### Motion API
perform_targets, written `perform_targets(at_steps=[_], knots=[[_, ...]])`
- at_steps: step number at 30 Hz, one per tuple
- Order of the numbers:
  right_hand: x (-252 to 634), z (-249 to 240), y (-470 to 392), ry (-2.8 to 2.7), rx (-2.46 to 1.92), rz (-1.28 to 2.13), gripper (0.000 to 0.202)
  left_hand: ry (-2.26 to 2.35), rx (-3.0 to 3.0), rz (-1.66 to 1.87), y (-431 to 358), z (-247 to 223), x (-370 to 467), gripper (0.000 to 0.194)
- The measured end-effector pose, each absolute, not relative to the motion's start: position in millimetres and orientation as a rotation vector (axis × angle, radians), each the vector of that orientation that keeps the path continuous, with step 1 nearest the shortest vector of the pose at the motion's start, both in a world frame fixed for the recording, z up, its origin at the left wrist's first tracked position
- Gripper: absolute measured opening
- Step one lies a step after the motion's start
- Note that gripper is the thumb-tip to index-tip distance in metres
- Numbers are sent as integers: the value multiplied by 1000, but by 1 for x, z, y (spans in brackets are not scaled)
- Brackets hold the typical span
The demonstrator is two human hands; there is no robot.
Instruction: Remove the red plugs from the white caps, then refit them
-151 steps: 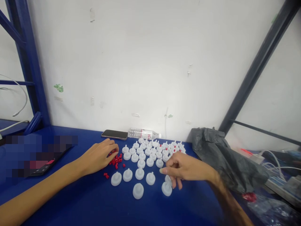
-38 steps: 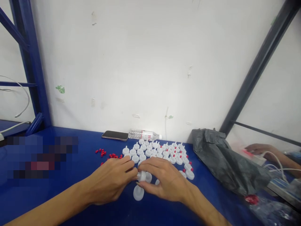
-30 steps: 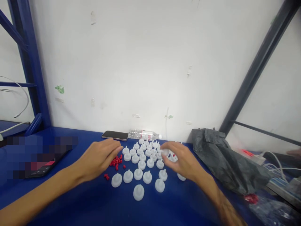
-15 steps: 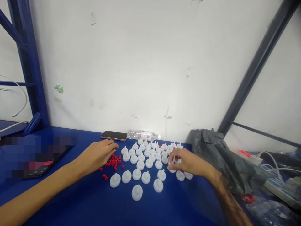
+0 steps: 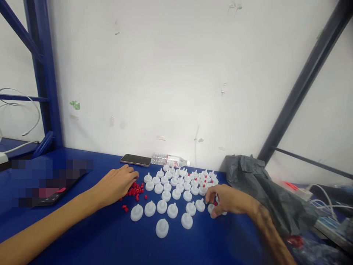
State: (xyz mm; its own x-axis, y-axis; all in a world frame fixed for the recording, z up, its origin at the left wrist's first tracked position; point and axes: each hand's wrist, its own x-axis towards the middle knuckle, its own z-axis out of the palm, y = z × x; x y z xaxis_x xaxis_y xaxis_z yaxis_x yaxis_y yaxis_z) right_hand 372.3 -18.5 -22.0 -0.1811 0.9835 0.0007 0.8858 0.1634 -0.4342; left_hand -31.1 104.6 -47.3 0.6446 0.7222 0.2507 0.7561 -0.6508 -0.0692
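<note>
Several white plastic caps [image 5: 167,185] with small spouts stand in rows on the blue table [image 5: 91,235]; some at the back right carry red plugs. A pile of loose red plugs [image 5: 135,189] lies left of the caps. My left hand [image 5: 117,184] rests palm down on the table, its fingertips touching that pile. My right hand [image 5: 226,200] sits at the right end of the rows, fingers curled around a white cap [image 5: 212,209] on the table. A larger white cap [image 5: 161,228] stands alone nearest to me.
A phone [image 5: 135,160] and a lying water bottle [image 5: 169,161] are by the wall. A crumpled black bag [image 5: 259,186] lies right of the caps, with cables and a power strip [image 5: 302,187] beyond. A dark device [image 5: 52,198] lies at left. Blue rack posts [image 5: 45,81] frame the table.
The hands met over a cap in front, then parted. My right hand carried a cap to the rows' right end and now curls there. My left hand went back to the red plugs.
</note>
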Motion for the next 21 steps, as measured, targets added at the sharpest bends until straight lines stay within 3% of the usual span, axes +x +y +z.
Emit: perform_targets(at_steps=[14,21], knots=[[319,4,-26,-2136,-1512,367,29,-1265,-2685,-227,96,-40,-29,32],[265,-30,-28,-2150,-1215,189,60,-1049,-2765,-484,78,-37,-21,30]])
